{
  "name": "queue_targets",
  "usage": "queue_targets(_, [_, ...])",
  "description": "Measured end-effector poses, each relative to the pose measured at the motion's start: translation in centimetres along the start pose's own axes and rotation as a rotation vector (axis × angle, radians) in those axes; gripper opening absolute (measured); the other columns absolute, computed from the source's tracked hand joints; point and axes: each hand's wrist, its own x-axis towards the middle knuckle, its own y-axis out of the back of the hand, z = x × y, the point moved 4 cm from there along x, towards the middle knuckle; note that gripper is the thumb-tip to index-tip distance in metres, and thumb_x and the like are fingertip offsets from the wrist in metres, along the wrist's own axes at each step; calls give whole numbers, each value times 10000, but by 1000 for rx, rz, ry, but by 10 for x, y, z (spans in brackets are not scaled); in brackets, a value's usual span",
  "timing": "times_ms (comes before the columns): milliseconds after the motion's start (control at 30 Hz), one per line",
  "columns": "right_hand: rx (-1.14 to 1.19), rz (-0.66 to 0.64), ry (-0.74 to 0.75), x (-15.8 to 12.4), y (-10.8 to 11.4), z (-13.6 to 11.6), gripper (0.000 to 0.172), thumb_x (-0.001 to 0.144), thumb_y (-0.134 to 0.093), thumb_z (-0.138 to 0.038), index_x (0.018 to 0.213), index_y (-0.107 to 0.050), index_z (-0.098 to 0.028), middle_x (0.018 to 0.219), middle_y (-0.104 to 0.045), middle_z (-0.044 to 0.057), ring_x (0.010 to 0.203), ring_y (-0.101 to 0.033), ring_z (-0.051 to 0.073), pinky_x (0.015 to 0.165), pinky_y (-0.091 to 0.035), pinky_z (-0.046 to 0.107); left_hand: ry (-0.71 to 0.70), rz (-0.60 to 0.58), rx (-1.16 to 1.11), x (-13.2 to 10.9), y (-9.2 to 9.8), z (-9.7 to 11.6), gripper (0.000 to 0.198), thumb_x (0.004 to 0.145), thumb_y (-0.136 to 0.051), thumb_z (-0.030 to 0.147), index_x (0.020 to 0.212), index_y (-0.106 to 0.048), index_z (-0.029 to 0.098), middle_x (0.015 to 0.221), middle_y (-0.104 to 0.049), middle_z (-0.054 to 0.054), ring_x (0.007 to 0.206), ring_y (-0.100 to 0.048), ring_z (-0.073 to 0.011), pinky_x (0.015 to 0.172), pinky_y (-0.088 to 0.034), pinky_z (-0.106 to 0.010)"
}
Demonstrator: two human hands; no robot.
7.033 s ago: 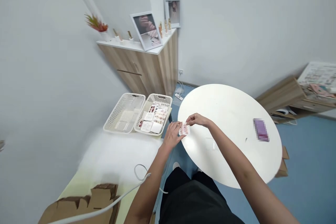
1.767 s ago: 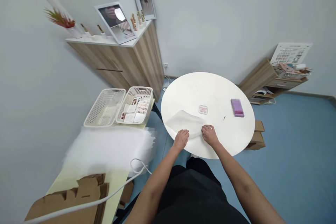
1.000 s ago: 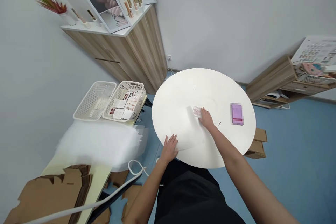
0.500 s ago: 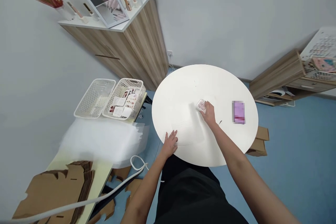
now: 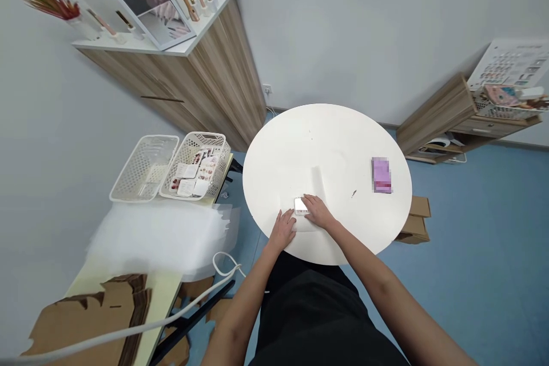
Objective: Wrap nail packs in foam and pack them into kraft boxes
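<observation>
**At the near edge of the round white table (image 5: 326, 131), the right hand (image 5: 316, 211) is meeting a small flat packet (image 5: 301, 206)**

Compared with half a second ago, the small flat packet is sitting lower on the table, nearer the edge, no longer around mid-table, and the right hand is following it down. Right fingers are lying together against the packet's side, though I cannot tell whether they are clamping it. The left hand (image 5: 283, 230) is resting open on the tabletop just beside the packet, apart from it. A clear plastic sleeve (image 5: 316, 183) is lying flat beneath the packet and both hands. Toward the table's right side, a blurred purple packet (image 5: 381, 175) is lying well apart. Left of the table, a white lattice basket (image 5: 210, 138) is holding printed nail cards (image 5: 195, 171), with a second white lattice basket (image 5: 148, 140) beside it. The small flat packet is catching a bright glare that hides its print.
</observation>
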Motion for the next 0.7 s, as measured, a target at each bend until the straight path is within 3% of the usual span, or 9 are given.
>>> queue_targets(100, [3,5,-50,-8,0,-3,716,865,-601,-311,1497,-281,-210,1529,-366,175,1407,-331,335,1112,-295,554,52,67,-70,0,-8,-4,120,889,-447,139,951,-518,213,1406,-500,-132,1310,-489,-255,1099,-379,-563])
queue_targets(200, [41,48,-79,-25,5,-8,811,857,-614,-471,1514,-221,-202,1556,-305,192,1420,-310,337,1114,-296,550,118,106,-182,1,-7,-10,119,938,-413,203,911,-528,210,1414,-481,-112,1242,-544,-234,977,-514,-456])
queue_targets(333, [82,35,-115,-57,4,-12,900,791,-656,-588,1484,-258,-174,1516,-357,217,1394,-351,340,1107,-301,555,128,47,-255,3,3,-13,139,951,-421,270,902,-541,219,1375,-499,-77,1162,-588,-214,872,-555,-356])
queue_targets(400, [97,32,-144,-67,3,-9,732,810,-657,-539,1394,-398,-181,1451,-448,200,1336,-426,330,1080,-343,529,134,-12,-259,5,9,-14,161,953,-420,308,904,-550,228,1341,-519,-57,1019,-636,-196,775,-563,-325])
queue_targets(500, [163,51,-224,-67,7,-1,279,905,-562,-400,1108,-592,-211,1242,-609,119,1135,-576,259,950,-456,411,133,-86,-265,12,17,-15,191,955,-404,340,930,-562,235,1191,-582,-42,856,-634,-176,683,-537,-295])
queue_targets(533, [187,57,-264,-63,10,4,200,930,-519,-369,1023,-613,-219,1159,-637,91,1054,-605,231,883,-479,366,136,-97,-262,17,19,-17,194,954,-400,338,931,-563,235,1110,-599,-35,838,-624,-175,679,-527,-290])
queue_targets(700, [221,66,-442,-33,17,24,221,941,-493,-343,797,-612,-224,896,-633,34,775,-598,166,637,-430,264,191,-32,-135,43,22,-24,148,923,-419,247,886,-561,224,940,-594,-35,870,-598,-200,764,-518,-335])
